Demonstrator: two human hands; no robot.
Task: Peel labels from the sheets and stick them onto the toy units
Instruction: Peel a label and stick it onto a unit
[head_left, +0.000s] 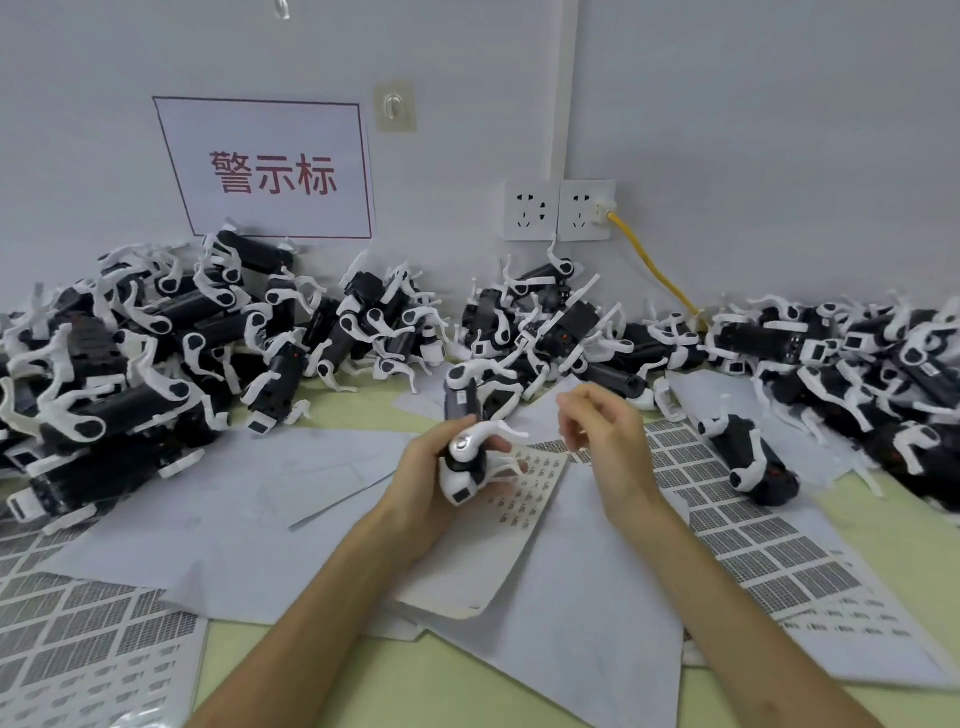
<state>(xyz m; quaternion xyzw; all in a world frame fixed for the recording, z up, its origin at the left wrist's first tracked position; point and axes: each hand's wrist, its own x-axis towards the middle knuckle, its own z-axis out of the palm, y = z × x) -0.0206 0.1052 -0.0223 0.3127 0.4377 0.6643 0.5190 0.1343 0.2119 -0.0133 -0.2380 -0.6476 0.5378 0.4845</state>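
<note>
My left hand (423, 470) grips a black-and-white toy unit (465, 441) above the middle of the table, its white legs sticking out to the right. My right hand (602, 426) hovers just right of the toy with fingers loosely curled; whether a small label sits on a fingertip I cannot tell. Under the hands lies a label sheet (524, 499) with rows of small labels. A second sheet with grey rectangular labels (737, 525) spreads to the right.
Heaps of toy units line the wall at the left (156, 343), centre (530, 322) and right (857, 353). One toy (748, 457) lies alone on the right. Used backing sheets (249, 499) and another label sheet (88, 649) cover the green table. A yellow cable (649, 265) hangs from the socket.
</note>
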